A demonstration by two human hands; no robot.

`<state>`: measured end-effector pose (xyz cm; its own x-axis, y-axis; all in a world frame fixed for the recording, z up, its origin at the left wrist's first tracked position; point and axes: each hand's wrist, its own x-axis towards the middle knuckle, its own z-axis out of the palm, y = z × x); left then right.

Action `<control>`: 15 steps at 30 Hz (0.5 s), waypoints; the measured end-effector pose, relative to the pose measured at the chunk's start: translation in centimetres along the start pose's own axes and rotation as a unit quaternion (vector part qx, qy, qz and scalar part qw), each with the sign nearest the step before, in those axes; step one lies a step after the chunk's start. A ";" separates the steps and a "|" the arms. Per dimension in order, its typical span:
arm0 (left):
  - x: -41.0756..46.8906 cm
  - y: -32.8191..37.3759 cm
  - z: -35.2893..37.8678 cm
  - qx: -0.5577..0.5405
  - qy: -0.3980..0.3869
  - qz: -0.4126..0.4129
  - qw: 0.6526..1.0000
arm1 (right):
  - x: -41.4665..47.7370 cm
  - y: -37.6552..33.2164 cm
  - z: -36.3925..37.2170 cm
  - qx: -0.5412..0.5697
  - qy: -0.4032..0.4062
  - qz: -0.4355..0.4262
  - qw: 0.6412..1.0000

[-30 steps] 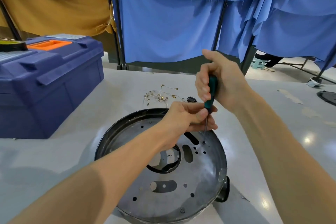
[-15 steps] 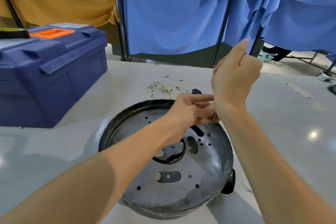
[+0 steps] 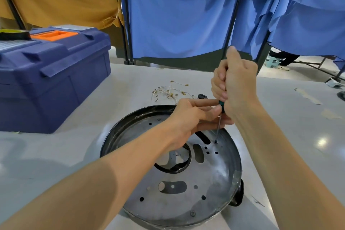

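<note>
At about two o'clock on the round metal plate [image 3: 186, 203], the tip of a green-handled screwdriver [image 3: 221, 107] is being seated in a small hole, with the thin shaft being kept nearly upright. The handle is being gripped by the right hand [image 3: 237, 87], whose fingers [image 3: 218, 84] are being curled tightly around it, with the thumb raised at the top. The shaft, where it meets the handle, is being pinched and steadied by the left hand [image 3: 192, 115], its thumb and forefinger being closed on it while the other fingers are being held bent just above the plate. The plate, dark-rimmed and pierced with slots and holes, is being borne by the pale table [image 3: 56, 155] at the middle of the view. Beyond it, toward twelve o'clock, a tangle of thin wires [image 3: 170, 91] with brass terminals is being left on the table, with a small black part [image 3: 201, 96] just beside it at three o'clock. Well apart at ten o'clock, a blue toolbox [image 3: 56, 84] with an orange inset is being carried by the same table. Blue curtains [image 3: 177, 24] are being hung behind, from twelve to two o'clock.
</note>
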<state>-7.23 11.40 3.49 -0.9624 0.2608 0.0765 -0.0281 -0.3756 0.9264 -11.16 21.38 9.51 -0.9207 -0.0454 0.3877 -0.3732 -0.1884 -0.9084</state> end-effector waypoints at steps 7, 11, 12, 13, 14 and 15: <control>0.0 -0.4 0.6 0.051 0.000 0.012 0.999 | -1.3 0.2 0.2 -0.052 0.106 -0.083 0.990; -0.5 0.0 0.6 0.038 -0.024 -0.002 0.999 | 0.8 -2.3 -2.4 0.005 -0.266 0.141 0.954; -0.6 0.0 0.6 0.041 -0.033 -0.005 0.999 | 1.1 -2.6 -2.8 0.012 -0.312 0.159 0.937; -0.5 0.0 0.6 0.041 -0.038 -0.008 0.998 | 1.2 -2.5 -3.0 0.026 -0.330 0.159 0.930; -0.5 0.0 0.4 0.036 -0.037 -0.011 0.999 | 1.2 -2.3 -2.8 0.043 -0.319 0.154 0.934; -0.5 0.0 0.3 0.028 -0.032 -0.014 0.999 | 1.0 -1.9 -2.4 0.054 -0.287 0.144 0.946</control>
<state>-6.66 11.48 3.59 -0.9422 0.3272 0.0718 -0.0377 -0.3166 0.9478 -11.59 24.07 11.27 -0.7576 -0.6284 0.1767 -0.0748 -0.1853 -0.9798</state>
